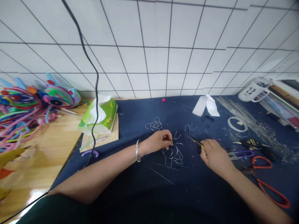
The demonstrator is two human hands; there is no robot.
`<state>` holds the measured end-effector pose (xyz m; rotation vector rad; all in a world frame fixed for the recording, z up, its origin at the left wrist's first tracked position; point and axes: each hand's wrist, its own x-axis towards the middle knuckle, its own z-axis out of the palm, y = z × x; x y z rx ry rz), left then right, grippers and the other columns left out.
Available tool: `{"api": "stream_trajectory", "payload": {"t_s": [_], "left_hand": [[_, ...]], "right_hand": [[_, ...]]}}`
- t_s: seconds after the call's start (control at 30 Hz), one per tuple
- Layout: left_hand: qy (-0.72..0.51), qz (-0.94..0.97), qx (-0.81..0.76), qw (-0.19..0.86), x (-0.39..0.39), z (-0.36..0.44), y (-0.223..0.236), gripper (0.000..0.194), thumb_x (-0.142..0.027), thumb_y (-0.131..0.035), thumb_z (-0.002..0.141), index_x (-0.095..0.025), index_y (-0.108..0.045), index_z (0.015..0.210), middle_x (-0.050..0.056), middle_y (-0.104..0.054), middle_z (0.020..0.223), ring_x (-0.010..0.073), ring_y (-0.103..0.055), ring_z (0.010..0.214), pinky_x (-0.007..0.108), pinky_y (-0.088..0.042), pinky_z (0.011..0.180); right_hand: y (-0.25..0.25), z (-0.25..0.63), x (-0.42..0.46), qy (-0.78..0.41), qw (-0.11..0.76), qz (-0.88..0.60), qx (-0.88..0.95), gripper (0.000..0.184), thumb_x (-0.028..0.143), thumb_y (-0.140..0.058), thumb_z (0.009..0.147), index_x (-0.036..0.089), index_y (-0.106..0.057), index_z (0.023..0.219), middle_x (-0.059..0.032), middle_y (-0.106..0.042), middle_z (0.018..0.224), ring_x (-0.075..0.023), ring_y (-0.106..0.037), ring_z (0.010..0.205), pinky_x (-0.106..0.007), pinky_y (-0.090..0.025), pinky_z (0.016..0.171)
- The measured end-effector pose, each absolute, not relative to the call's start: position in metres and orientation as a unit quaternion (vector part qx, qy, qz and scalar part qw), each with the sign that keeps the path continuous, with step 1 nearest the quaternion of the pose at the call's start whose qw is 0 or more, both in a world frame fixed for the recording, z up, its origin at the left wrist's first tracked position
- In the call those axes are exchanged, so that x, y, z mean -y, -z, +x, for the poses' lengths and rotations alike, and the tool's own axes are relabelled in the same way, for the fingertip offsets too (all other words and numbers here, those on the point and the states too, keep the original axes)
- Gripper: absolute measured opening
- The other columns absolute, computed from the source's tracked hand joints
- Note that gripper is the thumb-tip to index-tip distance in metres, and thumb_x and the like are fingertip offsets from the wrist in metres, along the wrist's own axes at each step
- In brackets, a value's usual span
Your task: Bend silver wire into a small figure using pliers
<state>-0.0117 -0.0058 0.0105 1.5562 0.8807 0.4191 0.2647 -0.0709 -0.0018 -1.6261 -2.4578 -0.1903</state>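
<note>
At centre, the left hand [162, 141] pinches a wire flower [173, 157]; at centre right, the right hand [216, 157] grips what look like pliers [198, 143]

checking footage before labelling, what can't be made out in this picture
Head view:
Wire shape: its end in the left hand, hidden by the fingers.
Pointed tool: most of its handles, covered by the right hand.
Yellow object: cut off by the left edge.
Stacked items: cut off by the right edge.
</note>
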Motion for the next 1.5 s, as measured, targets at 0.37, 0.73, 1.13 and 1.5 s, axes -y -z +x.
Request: {"api": "stream_trajectory", "payload": {"t_s": [0.37,0.73,1.13,1.5], "left_hand": [[-0.208,0.692,-0.395,0.567,0.005,-0.01,-0.009,0.009,-0.017,-0.049,0.078,-0.016,-0.051,0.087,0.002,-0.059,0.077,0.0108,-0.055,0.066,0.024,-0.045,0.06],[-0.212,0.684,-0.393,0.577,0.006,-0.011,-0.012,0.01,-0.017,-0.047,0.079,-0.016,-0.05,0.088,0.003,-0.058,0.083,0.0118,-0.055,0.071,0.026,-0.046,0.063],[-0.214,0.709,-0.391,0.547,0.014,-0.006,-0.012,0.01,-0.022,-0.049,0.079,-0.017,-0.051,0.087,0.002,-0.057,0.076,0.0107,-0.053,0.065,0.024,-0.044,0.058],[-0.2,0.704,-0.369,0.573,0.022,-0.002,-0.012,0.009,-0.022,-0.05,0.078,-0.017,-0.05,0.086,0.0,-0.056,0.071,0.0096,-0.053,0.061,0.022,-0.043,0.055]], "right_hand": [[-0.046,0.226,0.058,0.036,0.095,-0.457,0.884,0.029,0.04,-0.045,0.081,0.021,-0.057,0.1,-0.0075,-0.055,0.09,-0.021,-0.046,0.083,-0.037,-0.036,0.072],[-0.044,0.246,0.052,-0.01,0.078,-0.441,0.894,0.024,0.037,-0.046,0.081,0.024,-0.06,0.095,-0.006,-0.056,0.084,-0.0201,-0.048,0.082,-0.035,-0.036,0.069],[-0.019,0.233,0.058,-0.336,0.25,-0.573,0.705,0.028,0.039,-0.055,0.074,0.022,-0.053,0.097,-0.0029,-0.059,0.089,-0.016,-0.057,0.077,-0.032,-0.047,0.067],[-0.016,0.207,0.056,-0.39,0.274,-0.529,0.702,0.019,0.035,-0.053,0.075,0.021,-0.059,0.087,-0.0002,-0.061,0.081,-0.0142,-0.056,0.073,-0.029,-0.045,0.067]]}}
